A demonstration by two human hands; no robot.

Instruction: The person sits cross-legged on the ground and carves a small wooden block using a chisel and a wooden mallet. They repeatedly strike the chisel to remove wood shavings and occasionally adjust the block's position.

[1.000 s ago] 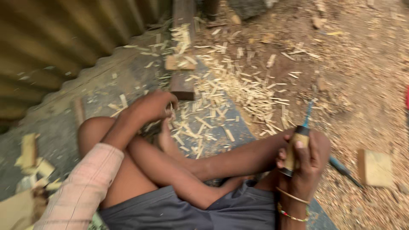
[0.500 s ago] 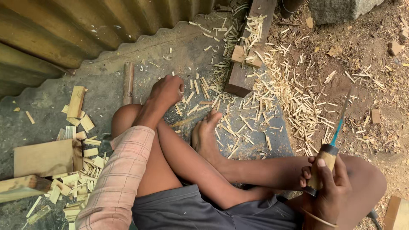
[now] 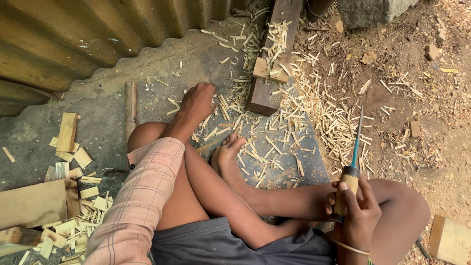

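I sit cross-legged on a grey mat (image 3: 113,105) strewn with wood shavings. My left hand (image 3: 197,102) reaches forward past my knee and rests fisted on the mat among the chips; whether it holds something I cannot tell. My right hand (image 3: 354,211) is low at the right, closed around the wooden handle of a chisel (image 3: 352,164) whose blue-tinted blade points up and away. A dark wooden beam (image 3: 271,54) lies ahead of my left hand with a pale wood block (image 3: 269,69) on it. My bare foot (image 3: 226,157) is between the hands.
A corrugated metal sheet (image 3: 73,34) runs along the upper left. Pale offcuts and a flat board (image 3: 32,203) pile at the lower left. A thin round stick (image 3: 130,108) lies left of my left hand. Sawdust-covered earth, a stone (image 3: 373,11) and a wood block (image 3: 449,239) are on the right.
The view has swung left and down. My left hand stays on the mat and moved slightly forward. My right hand keeps hold of the chisel.
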